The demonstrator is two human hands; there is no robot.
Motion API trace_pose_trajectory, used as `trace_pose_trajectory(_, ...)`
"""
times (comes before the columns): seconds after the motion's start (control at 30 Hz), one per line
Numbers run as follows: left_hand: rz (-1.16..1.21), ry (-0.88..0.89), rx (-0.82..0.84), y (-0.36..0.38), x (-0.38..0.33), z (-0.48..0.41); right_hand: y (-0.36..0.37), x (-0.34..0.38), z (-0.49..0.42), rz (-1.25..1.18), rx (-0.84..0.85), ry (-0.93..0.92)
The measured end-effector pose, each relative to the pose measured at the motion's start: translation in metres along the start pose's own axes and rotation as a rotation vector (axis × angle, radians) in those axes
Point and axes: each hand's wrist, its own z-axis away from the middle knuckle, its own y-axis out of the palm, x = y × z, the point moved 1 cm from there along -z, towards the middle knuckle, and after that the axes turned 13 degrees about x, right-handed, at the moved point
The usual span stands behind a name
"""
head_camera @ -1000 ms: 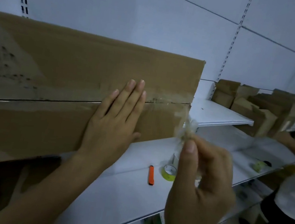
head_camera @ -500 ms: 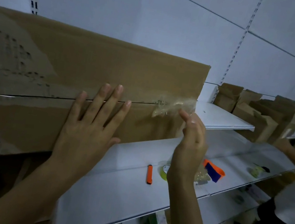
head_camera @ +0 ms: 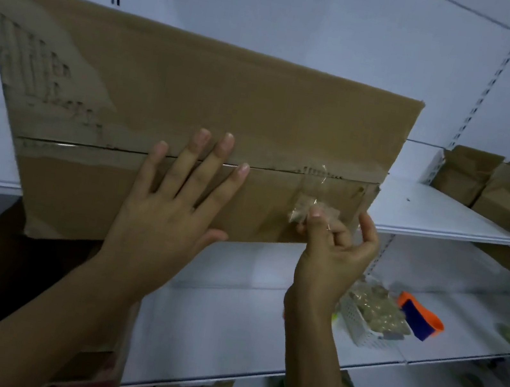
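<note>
Shelf (head_camera: 444, 221) partly behind cardboard (head_camera: 229, 97), tape (head_camera: 311, 204) indistinct

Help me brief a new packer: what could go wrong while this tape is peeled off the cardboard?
1. The tape, pinched by the right hand, looks thin and crumpled. It may snap and leave a strip on the seam.
2. It could rip the cardboard facing, as the torn patch at upper left suggests.
3. The cardboard stands upright, pressed only by the flat left hand. A hard pull might tip it.
</note>
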Motion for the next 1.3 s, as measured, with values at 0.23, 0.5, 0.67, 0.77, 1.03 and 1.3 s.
trace_pose_trajectory(0.23,0.033,0.000,0.004,-0.003,-0.002,-0.001,0.000,0.011,0.034,0.284,0.364,-0.014)
trace_pose_trajectory(0.5,0.082,0.032,-0.001,-0.007,0.002,-0.001,0.007,-0.008,0.113,0.550,0.439,-0.101)
trace_pose_trajectory(0.67,0.196,0.231,-0.065,-0.018,0.031,0.001,0.024,-0.032,0.152,1.072,0.294,-0.396)
trace_pose_trajectory(0.77,0.188,0.376,-0.052,-0.020,0.055,-0.001,0.036,-0.030,0.152,1.221,0.144,-0.490)
trace_pose_trajectory(1.03,0.258,0.456,-0.129,-0.005,0.050,0.006,0.079,0.027,0.115,0.917,-0.023,-0.608)
trace_pose_trajectory(1.3,0.272,0.459,-0.059,-0.001,0.050,0.006,0.078,0.021,0.050,0.909,0.036,-0.349)
